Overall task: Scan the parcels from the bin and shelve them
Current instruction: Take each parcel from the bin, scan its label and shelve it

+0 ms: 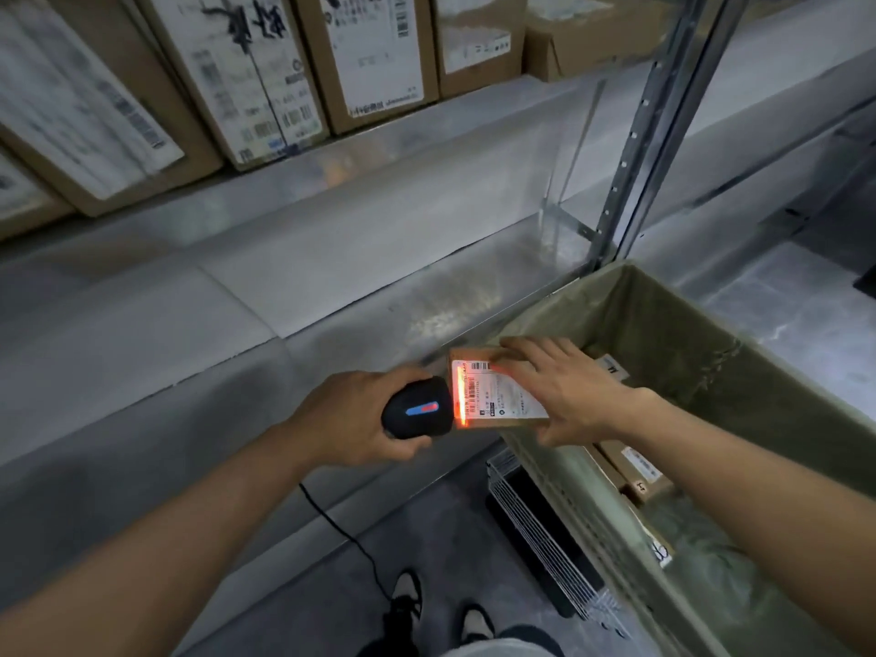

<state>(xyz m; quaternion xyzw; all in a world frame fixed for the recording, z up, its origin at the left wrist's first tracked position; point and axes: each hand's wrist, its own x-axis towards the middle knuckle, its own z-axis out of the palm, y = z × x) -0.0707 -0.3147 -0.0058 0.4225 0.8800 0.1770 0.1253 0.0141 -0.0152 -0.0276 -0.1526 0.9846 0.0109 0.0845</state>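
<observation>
Orange scanner [417, 408] light crosses hand-held parcel [495, 395].

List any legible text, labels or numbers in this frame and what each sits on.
Nothing can be quoted with confidence.
Held parcel, gripped by the right hand: label with barcodes and fine print, too small to read.
Shelf boxes: labels, barcodes and large black scrawl, blurred.
Parcels in the bin: labels and a handwritten mark, unreadable.
Scanner in the left hand: no text visible, only a blue and red strip.
</observation>
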